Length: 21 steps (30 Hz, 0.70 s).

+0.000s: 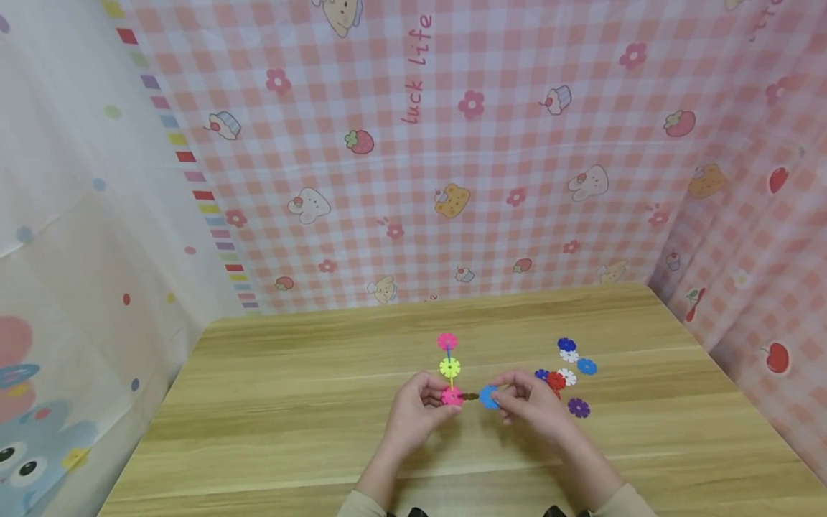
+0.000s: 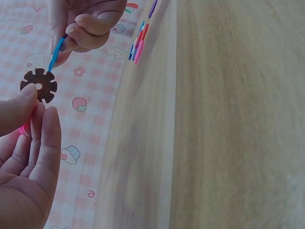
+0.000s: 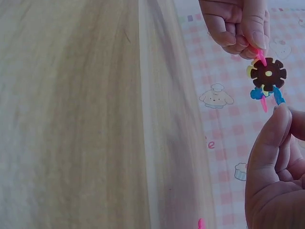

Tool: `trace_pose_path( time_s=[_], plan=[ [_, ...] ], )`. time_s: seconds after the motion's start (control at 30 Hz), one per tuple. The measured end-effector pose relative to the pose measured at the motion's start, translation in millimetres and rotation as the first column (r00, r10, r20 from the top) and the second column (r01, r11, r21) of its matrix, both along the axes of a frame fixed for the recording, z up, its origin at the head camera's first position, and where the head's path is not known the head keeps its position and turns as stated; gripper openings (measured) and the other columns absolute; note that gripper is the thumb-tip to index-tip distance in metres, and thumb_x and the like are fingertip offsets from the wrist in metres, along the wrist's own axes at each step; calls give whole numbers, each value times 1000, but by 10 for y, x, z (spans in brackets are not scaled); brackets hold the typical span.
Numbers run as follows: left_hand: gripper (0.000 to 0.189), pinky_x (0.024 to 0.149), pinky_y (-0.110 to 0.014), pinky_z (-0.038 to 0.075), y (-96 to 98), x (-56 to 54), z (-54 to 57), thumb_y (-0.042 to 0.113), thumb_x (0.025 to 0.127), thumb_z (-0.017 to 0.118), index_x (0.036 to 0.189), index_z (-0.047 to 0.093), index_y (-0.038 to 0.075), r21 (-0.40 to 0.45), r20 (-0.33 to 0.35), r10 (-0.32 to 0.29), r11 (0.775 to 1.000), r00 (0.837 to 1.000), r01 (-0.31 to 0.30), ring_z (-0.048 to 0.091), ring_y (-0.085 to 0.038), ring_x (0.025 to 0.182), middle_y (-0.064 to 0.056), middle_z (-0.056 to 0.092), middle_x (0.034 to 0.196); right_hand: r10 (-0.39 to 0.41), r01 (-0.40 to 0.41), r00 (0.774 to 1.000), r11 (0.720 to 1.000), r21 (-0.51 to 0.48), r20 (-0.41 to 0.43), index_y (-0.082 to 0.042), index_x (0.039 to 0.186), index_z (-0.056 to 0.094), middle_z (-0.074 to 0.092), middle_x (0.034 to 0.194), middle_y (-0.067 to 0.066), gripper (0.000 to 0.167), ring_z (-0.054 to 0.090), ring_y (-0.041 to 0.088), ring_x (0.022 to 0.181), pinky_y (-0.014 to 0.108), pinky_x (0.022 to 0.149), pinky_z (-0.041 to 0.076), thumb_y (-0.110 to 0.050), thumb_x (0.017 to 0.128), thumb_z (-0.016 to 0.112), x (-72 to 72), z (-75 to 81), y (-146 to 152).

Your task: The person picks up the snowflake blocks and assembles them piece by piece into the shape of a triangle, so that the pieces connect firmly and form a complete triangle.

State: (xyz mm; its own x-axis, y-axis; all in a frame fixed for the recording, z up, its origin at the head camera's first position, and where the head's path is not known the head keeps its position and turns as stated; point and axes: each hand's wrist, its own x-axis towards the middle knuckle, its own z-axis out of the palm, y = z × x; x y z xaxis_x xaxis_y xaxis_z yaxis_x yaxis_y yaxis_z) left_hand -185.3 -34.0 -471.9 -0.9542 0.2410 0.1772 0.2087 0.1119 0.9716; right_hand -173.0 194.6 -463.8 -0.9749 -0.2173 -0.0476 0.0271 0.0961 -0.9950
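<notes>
Notched plastic discs form a linked chain in the head view. At its near corner my left hand (image 1: 413, 413) pinches a pink disc (image 1: 451, 397). A yellow-green disc (image 1: 449, 368) and another pink disc (image 1: 447, 341) stretch away from it, with thin edge-on discs between. A brown disc (image 2: 46, 85), edge-on in the head view, extends right from the held pink one. My right hand (image 1: 533, 406) pinches a blue disc (image 1: 489, 397) between thumb and fingertips. In the right wrist view, the blue disc's (image 3: 279, 95) edge meets the brown disc's (image 3: 277, 70) rim; how deeply it sits cannot be told.
Loose discs lie right of my right hand on the wooden table (image 1: 291, 416): dark blue (image 1: 566, 345), white (image 1: 568, 356), light blue (image 1: 586, 367), red (image 1: 555, 380), purple (image 1: 578, 408) and others partly overlapped. A checked cloth (image 1: 400, 172) hangs behind the table.
</notes>
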Motion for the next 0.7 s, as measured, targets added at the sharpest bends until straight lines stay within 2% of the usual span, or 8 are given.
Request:
trace_pose_path(
  time_s=[0.47, 0.7],
  plan=[
    [26, 72, -24, 56, 9, 14, -5, -7, 75, 80, 94, 63, -3, -25, -38, -31, 999, 999, 31, 64, -12, 77, -10, 71, 87, 59, -59, 998, 998, 2, 0, 13, 117, 55, 61, 82, 9, 32, 61, 18, 74, 28, 67, 57, -6, 93, 65, 20, 4, -12],
    [26, 71, -25, 56, -4, 17, 12, -7, 75, 81, 94, 64, -1, -51, -56, -28, 998, 998, 25, 64, -13, 77, -9, 71, 87, 12, -11, 1000, 999, -34, 15, 13, 115, 56, 64, 84, 9, 30, 62, 18, 74, 28, 68, 58, -5, 93, 65, 35, -27, -71]
  ],
)
